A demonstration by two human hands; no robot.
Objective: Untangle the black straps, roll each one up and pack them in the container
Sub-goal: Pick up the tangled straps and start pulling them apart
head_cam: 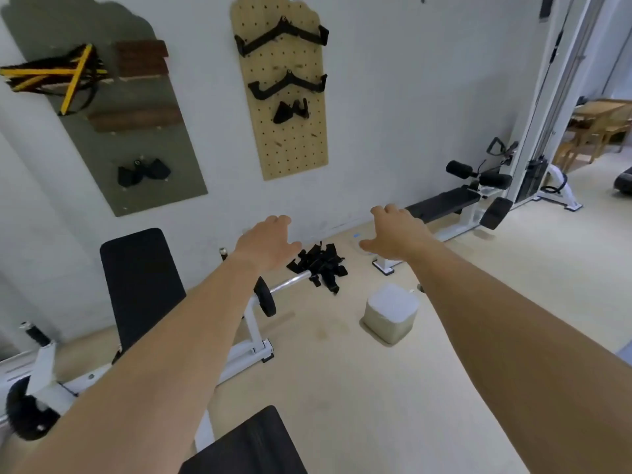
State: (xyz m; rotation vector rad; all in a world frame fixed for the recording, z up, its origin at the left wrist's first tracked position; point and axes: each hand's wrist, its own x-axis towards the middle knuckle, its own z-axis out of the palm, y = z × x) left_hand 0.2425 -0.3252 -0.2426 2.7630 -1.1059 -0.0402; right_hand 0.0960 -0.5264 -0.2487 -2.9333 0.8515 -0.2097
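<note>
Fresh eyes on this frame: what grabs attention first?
Two bare arms reach in from the bottom, left hand and right hand both open and empty. Between them, on the floor by the wall, lies a tangled heap of black straps at the end of a barbell, with a pale square container on the floor just right of it and nearer the camera. A wooden pegboard with black handles hangs on the wall above.
</note>
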